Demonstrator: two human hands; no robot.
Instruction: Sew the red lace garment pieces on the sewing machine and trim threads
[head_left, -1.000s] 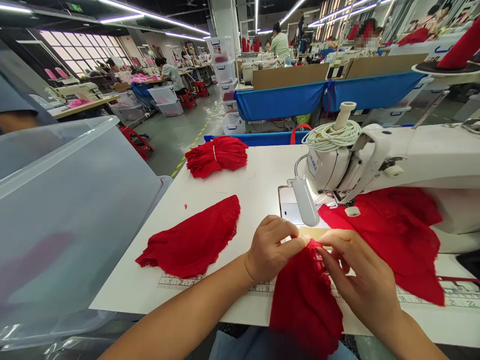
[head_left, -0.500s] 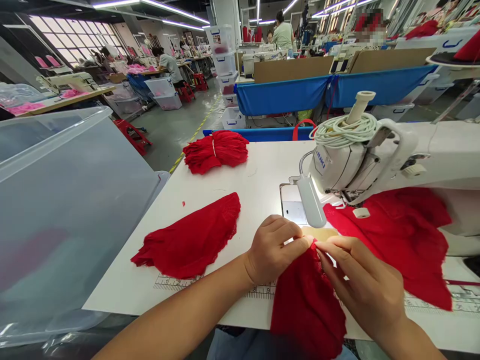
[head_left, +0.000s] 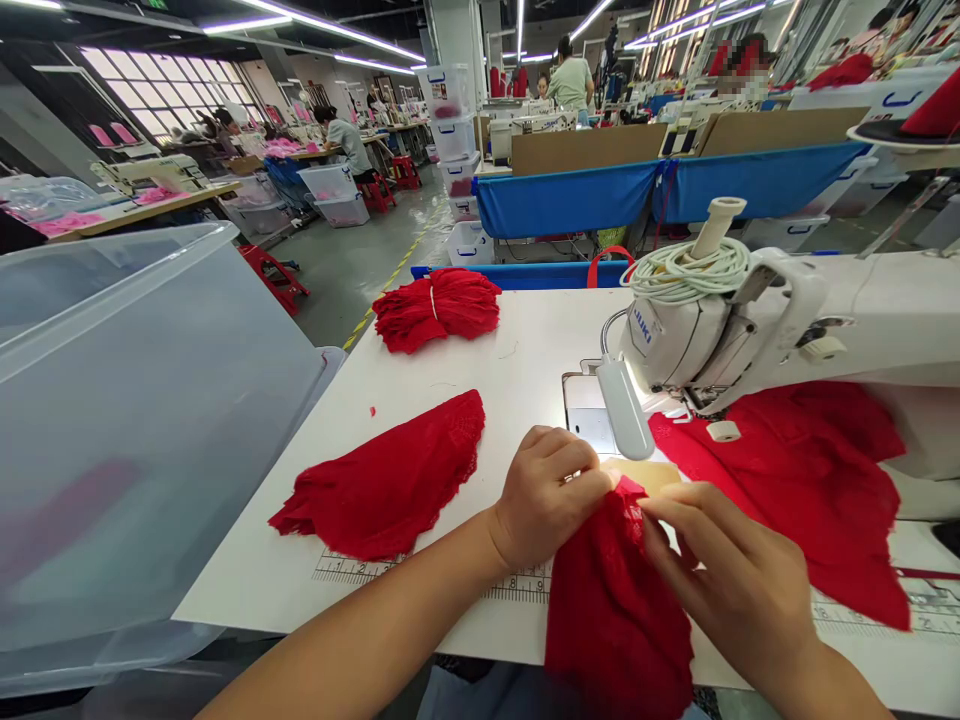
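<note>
White desk (head_left: 480, 370): a flat fan-shaped red lace piece (head_left: 390, 480) lies left of centre, just above the printed ruler strip (head_left: 360, 567) along the near edge. A bundle of red lace pieces tied with a white band (head_left: 436, 308) sits at the far edge. A clear plastic bin (head_left: 135, 420) stands at left, against the desk. White sewing machine (head_left: 862, 310) at right, with a coil of cream cord (head_left: 686, 268) on top and a loose red fabric heap (head_left: 810, 480) under its arm. Blue cloth trough (head_left: 562, 200) behind.

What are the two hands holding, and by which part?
Both pinch the top edge of a red lace piece: the left hand at its left, the right hand just beside.
</note>
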